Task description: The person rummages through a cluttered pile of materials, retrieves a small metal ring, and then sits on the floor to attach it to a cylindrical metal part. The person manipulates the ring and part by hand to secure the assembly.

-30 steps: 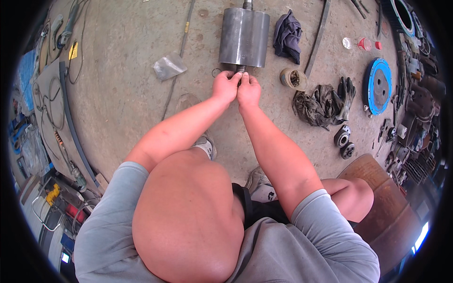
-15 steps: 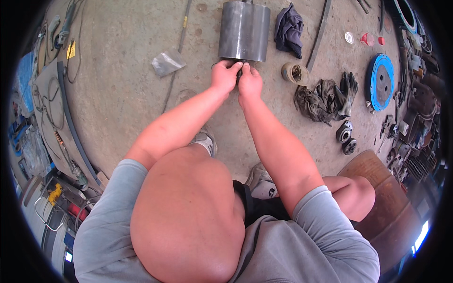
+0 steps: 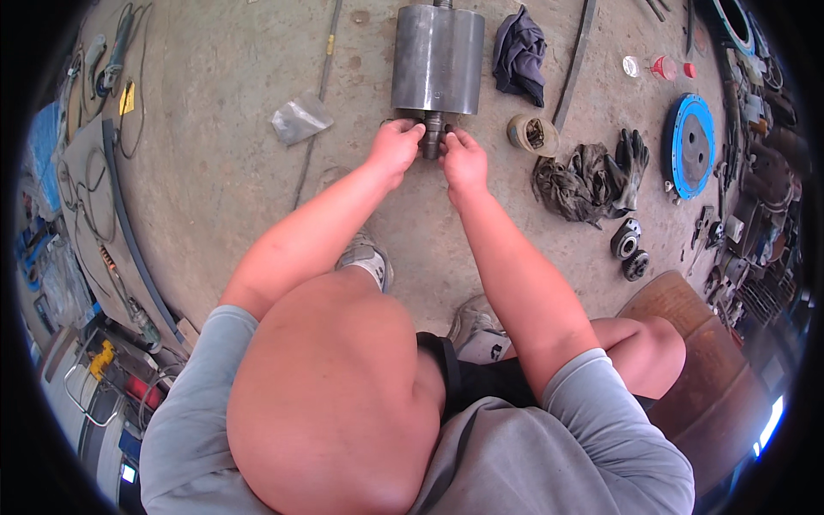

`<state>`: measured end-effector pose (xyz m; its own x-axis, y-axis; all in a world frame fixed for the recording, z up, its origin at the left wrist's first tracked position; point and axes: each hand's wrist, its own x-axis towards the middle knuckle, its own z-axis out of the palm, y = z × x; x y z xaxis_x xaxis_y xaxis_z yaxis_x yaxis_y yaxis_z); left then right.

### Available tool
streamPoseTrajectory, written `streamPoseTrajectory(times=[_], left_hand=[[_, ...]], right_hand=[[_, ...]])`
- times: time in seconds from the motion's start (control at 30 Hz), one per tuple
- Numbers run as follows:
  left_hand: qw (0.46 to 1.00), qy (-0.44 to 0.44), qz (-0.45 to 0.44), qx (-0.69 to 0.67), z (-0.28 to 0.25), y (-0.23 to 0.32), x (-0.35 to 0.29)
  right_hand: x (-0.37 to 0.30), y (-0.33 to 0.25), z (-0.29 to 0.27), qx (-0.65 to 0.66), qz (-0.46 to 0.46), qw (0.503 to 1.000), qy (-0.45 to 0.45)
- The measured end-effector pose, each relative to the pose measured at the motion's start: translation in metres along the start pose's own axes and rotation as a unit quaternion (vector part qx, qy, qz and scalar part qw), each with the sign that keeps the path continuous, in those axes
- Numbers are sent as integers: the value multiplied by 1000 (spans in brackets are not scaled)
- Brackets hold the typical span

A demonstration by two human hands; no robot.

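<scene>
A dark grey metal cylinder (image 3: 438,64) lies on the concrete floor in front of me, with a narrow stepped shaft end (image 3: 433,137) pointing toward me. My left hand (image 3: 396,149) is just left of that shaft end, its thumb and curled fingers closed near the cylinder's lower face. On the other side, my right hand (image 3: 464,161) has its fingers bent and closed, fingertips close against the shaft. Whatever the fingertips pinch, if anything, is too small to make out. The shaft end shows bare between the two hands.
Right of the cylinder are a dark cloth (image 3: 519,56), an open tub of small parts (image 3: 534,135), dirty rags (image 3: 571,184) and a black glove (image 3: 633,163). Farther right lies a blue-rimmed disc (image 3: 692,146) near two bearings (image 3: 627,243). A plastic bag (image 3: 300,120) lies left.
My hands have moved apart, from thumbs together over the shaft end to either side of it, uncovering the shaft. The whole view has shifted slightly.
</scene>
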<state>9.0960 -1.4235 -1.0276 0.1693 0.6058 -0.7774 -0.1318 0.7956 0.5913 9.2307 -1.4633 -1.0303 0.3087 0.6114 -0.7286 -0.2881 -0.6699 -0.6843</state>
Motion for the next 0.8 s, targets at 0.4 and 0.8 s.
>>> streamPoseTrajectory(times=[0.4,0.8], left_hand=[[999,-7,-10,35,-2,12,-5],[983,-15,48,177,-5,11,-2]], right_hand=[[-3,-14,3,-177,-122,977,3],[-4,-11,2,-209,-162,964,-3]])
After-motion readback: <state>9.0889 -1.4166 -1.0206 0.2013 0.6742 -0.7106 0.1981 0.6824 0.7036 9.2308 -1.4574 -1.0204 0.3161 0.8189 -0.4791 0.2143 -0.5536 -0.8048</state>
